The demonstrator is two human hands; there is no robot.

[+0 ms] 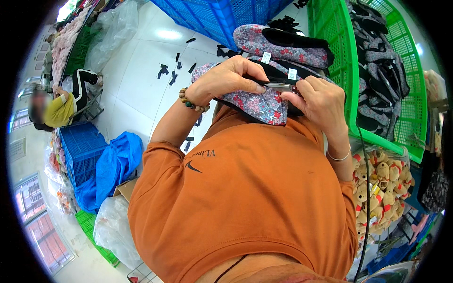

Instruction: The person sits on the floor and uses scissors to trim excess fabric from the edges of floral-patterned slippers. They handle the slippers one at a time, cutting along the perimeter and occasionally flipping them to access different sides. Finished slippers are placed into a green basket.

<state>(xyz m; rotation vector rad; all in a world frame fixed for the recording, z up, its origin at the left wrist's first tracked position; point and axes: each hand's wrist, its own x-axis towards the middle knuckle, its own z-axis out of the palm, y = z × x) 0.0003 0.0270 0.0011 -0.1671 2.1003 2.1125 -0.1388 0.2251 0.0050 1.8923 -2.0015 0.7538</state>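
Observation:
In front of my chest, my left hand (231, 78) pinches the black edge of a floral fabric slipper (257, 104), grey with red and pink flowers. My right hand (322, 100) is closed around small metal snips (281, 87), their blades lying against that edge beside my left fingertips. Just beyond my hands rests another floral slipper (283, 47) with a black lining. White tags (292, 74) show on the slippers there. Part of the held slipper is hidden behind my hands.
A green basket (351, 70) full of slippers stands at my right, a blue crate (196, 16) ahead. Black scraps (173, 77) litter the floor. Plush toys (382, 188) fill the lower right. At far left a person (61, 106) sits near another blue crate (82, 148).

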